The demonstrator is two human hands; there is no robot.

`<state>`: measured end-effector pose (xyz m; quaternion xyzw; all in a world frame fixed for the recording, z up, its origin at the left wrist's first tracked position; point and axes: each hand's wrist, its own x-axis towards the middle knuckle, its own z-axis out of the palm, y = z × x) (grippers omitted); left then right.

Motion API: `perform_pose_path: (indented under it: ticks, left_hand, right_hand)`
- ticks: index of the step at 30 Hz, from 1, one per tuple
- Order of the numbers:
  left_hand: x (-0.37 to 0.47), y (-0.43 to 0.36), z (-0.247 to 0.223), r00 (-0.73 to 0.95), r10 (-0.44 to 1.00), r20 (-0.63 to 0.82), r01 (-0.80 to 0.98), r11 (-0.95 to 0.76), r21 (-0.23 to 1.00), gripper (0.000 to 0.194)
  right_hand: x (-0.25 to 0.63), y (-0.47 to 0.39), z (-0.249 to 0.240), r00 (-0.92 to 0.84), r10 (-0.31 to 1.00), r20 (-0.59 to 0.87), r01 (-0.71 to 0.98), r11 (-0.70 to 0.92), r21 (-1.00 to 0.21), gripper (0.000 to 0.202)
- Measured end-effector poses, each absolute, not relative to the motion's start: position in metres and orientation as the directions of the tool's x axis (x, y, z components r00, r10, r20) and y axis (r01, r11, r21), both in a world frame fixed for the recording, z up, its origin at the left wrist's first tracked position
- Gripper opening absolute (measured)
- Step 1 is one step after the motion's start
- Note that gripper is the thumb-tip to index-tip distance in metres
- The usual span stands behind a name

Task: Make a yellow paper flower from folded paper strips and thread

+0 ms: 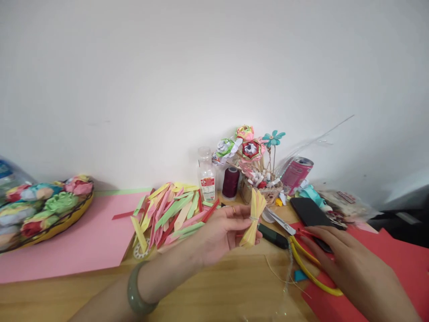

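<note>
My left hand (231, 228) is closed around a small bundle of pleated yellow paper (254, 219), pinched in at its middle by a thin tie and flared at both ends. To the right, my right hand (351, 259) reaches over red paper (385, 255) with its thumb and forefinger apart. Scissors with yellow handles (315, 277) lie beside those fingertips, their metal blades (281, 222) pointing away to the left. A dark-handled tool (273, 236) lies between my hands, partly covered. The right hand's other fingers are largely hidden.
Folded paper strips (177, 210) heap left of centre. A basket of paper flowers (60, 203) sits on pink paper (90, 232). Along the wall stand a clear bottle (207, 179), dark thread spool (231, 183), flower holder (264, 192) and pink can (297, 172). A black phone (311, 214) lies right.
</note>
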<state>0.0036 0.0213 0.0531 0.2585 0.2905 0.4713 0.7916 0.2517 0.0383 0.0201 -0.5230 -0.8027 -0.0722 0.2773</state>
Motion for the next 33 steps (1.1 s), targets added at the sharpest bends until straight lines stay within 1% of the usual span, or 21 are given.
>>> perform_pose_path:
  ticks: [1,4,6,9,12,14,15,17,20,22,25,29,31,33]
  left_hand:
    - [0.004,0.021,0.053,0.382,0.900,-0.210,-0.587,0.412,0.697,0.025]
    - [0.007,0.018,0.054,0.329,0.924,-0.194,-0.543,0.354,0.762,0.029]
    - [0.008,0.017,0.055,0.262,0.951,-0.161,-0.466,0.271,0.842,0.028]
    - [0.009,0.016,0.054,0.163,0.985,-0.061,-0.264,0.103,0.959,0.021]
    - [0.009,0.013,0.051,0.100,0.989,0.107,-0.073,-0.100,0.992,0.018]
    - [0.009,0.013,0.049,0.091,0.976,0.200,0.007,-0.201,0.980,0.018]
    - [0.009,0.013,0.048,0.094,0.972,0.215,0.026,-0.218,0.976,0.019]
    - [0.009,0.015,0.048,0.115,0.977,0.180,0.025,-0.184,0.983,0.022]
    - [0.007,0.020,0.050,0.184,0.981,0.065,0.008,-0.067,0.998,0.026]
    - [0.006,0.023,0.051,0.240,0.970,0.047,0.015,-0.052,0.999,0.026]
    - [0.003,0.024,0.050,0.250,0.960,0.128,0.103,-0.158,0.982,0.027]
    - [0.001,0.023,0.044,0.168,0.960,0.226,0.337,-0.271,0.902,0.029]
    - [0.000,0.023,0.042,0.164,0.952,0.257,0.392,-0.302,0.869,0.029]
    - [-0.001,0.023,0.041,0.173,0.946,0.274,0.412,-0.322,0.853,0.028]
  right_hand:
    - [0.239,0.033,0.029,-0.313,0.823,0.474,0.841,0.472,-0.264,0.032]
    - [0.200,0.022,0.051,-0.431,0.817,0.382,0.625,0.576,-0.526,0.024]
    - [0.180,0.020,0.058,-0.473,0.820,0.322,0.512,0.553,-0.657,0.020]
    - [0.166,0.027,0.059,-0.492,0.841,0.225,0.435,0.461,-0.773,0.023]
    - [0.165,0.036,0.054,-0.437,0.884,0.164,0.422,0.363,-0.831,0.029]
    - [0.166,0.041,0.051,-0.421,0.896,0.143,0.435,0.338,-0.835,0.030]
    - [0.167,0.042,0.050,-0.421,0.896,0.141,0.447,0.340,-0.827,0.029]
    - [0.167,0.044,0.050,-0.430,0.890,0.153,0.466,0.364,-0.806,0.029]
    - [0.166,0.046,0.052,-0.466,0.864,0.191,0.472,0.425,-0.772,0.027]
    - [0.164,0.047,0.052,-0.487,0.843,0.228,0.486,0.478,-0.732,0.026]
    - [0.161,0.048,0.050,-0.489,0.820,0.298,0.530,0.550,-0.645,0.025]
    - [0.156,0.051,0.041,-0.499,0.779,0.379,0.546,0.623,-0.561,0.021]
    - [0.154,0.053,0.038,-0.495,0.767,0.408,0.551,0.640,-0.536,0.022]
    - [0.153,0.054,0.036,-0.491,0.772,0.404,0.559,0.635,-0.534,0.024]
